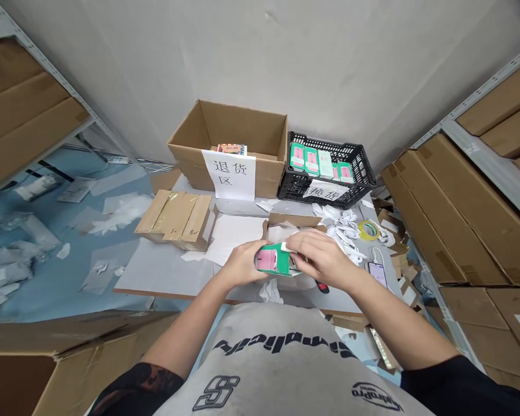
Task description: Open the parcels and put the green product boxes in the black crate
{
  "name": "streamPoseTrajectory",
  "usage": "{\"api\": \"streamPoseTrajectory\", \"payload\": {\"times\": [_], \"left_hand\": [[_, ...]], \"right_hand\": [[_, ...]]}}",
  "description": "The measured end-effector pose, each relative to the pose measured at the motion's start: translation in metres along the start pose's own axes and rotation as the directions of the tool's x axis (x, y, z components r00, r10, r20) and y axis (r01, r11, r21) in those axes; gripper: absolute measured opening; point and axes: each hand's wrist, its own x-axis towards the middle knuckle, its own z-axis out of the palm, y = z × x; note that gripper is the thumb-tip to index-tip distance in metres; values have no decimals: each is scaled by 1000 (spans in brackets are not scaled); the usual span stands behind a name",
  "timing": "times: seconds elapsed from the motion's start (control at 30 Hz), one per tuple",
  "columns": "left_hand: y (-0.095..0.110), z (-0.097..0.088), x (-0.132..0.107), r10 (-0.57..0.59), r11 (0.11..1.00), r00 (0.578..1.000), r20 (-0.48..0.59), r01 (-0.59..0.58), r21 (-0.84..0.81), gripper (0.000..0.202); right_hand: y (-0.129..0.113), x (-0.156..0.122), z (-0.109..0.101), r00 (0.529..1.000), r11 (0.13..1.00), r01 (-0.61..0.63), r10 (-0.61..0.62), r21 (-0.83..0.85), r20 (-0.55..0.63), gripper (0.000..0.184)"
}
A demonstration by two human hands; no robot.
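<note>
One green-and-pink box (268, 260) is above the table (143, 268), near side; left hand (244, 263) grips its left end, right hand (320, 255) pinches its apparent white flap (285, 247). Excessive pull could tear the flap.

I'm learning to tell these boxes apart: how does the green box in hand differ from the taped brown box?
The green box bears a pink panel, while the taped brown box has handwritten marks. The green box is smaller than the taped brown box. The left hand holds the green box, while the taped brown box rests on the table. Both look oblong.
</note>
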Motion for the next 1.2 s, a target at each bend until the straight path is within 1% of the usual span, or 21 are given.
{"api": "streamPoseTrajectory", "payload": {"times": [0.1, 0.2, 0.27, 0.37, 0.43, 0.5, 0.6, 0.7, 0.77, 0.83, 0.87, 0.9, 0.93, 0.97, 1.0, 1.03, 1.07, 1.1, 1.13, 1.17, 1.2], "left_hand": [[3, 1, -1, -8, 998, 1000, 0, 8, -62, 68], [6, 0, -2, -20, 989, 1000, 17, 22, -144, 66], [8, -2, -2, -24, 982, 999, 34, 30, -187, 66], [10, -5, -1, -28, 976, 999, 42, 36, -214, 67], [12, -6, 0, -32, 976, 999, 35, 39, -213, 66], [13, -6, 0, -34, 979, 999, 22, 38, -202, 65], [14, -5, 1, -36, 988, 999, 2, 36, -151, 65], [13, -1, 1, -45, 995, 999, -12, 44, -89, 67], [10, 1, 0, -55, 997, 998, -27, 53, -62, 69], [6, 2, 0, -78, 996, 996, -49, 76, -43, 69], [4, 1, 0, -96, 995, 993, -63, 94, -35, 68], [2, 1, -1, -116, 993, 990, -80, 114, -27, 67], [0, 0, -1, -132, 991, 987, -96, 131, -21, 65], [-1, -1, -2, -141, 990, 984, -109, 140, -20, 63], [-2, -2, -2, -142, 990, 983, -117, 140, -22, 62], [-3, -2, -2, -135, 991, 983, -122, 133, -28, 61], [-4, -2, -2, -125, 992, 984, -126, 121, -35, 61], [-4, -1, -2, -113, 993, 985, -129, 109, -38, 61], [-4, 0, -2, -104, 994, 985, -134, 100, -34, 61], [-4, 2, -1, -98, 995, 985, -142, 95, -25, 62], [-4, 4, -1, -94, 996, 984, -150, 94, -11, 64]], "right_hand": [[-1, -3, 2, 999, 1000, -22, 22, -2, -38, 35], [-2, -3, -2, 998, 998, -62, 63, 33, -22, 32], [-4, 1, -8, 999, 996, -40, 39, 74, 17, 29], [-6, 9, -18, 997, 993, 27, -36, 112, 75, 27], [-8, 13, -22, 996, 993, 28, -38, 113, 86, 26], [-9, 13, -22, 997, 993, -9, -1, 118, 79, 26], [-11, 12, -15, 996, 988, -83, 77, 130, 52, 25], [-13, 11, -9, 986, 978, -157, 162, 136, -26, 19], [-13, 9, -12, 979, 970, -191, 199, 153, -38, 17], [-9, 4, -20, 968, 955, -245, 252, 169, -18, 22], [-4, -1, -24, 952, 939, -294, 305, 179, -37, 28], [2, -8, -27, 922, 914, -354, 377, 200, -92, 33], [8, -15, -28, 866, 874, -425, 468, 235, -176, 36], [16, -23, -27, 780, 821, -484, 561, 302, -277, 35], [22, -31, -23, 681, 755, -528, 650, 388, -339, 33], [27, -37, -17, 612, 688, -553, 718, 470, -331, 31], [30, -43, -10, 575, 626, -558, 765, 545, -290, 29], [31, -46, -1, 561, 572, -558, 794, 602, -234, 29], [29, -48, 8, 557, 540, -545, 805, 642, -204, 30], [25, -48, 16, 560, 539, -526, 802, 658, -209, 31], [20, -46, 23, 573, 561, -508, 786, 653, -229, 31]]}}
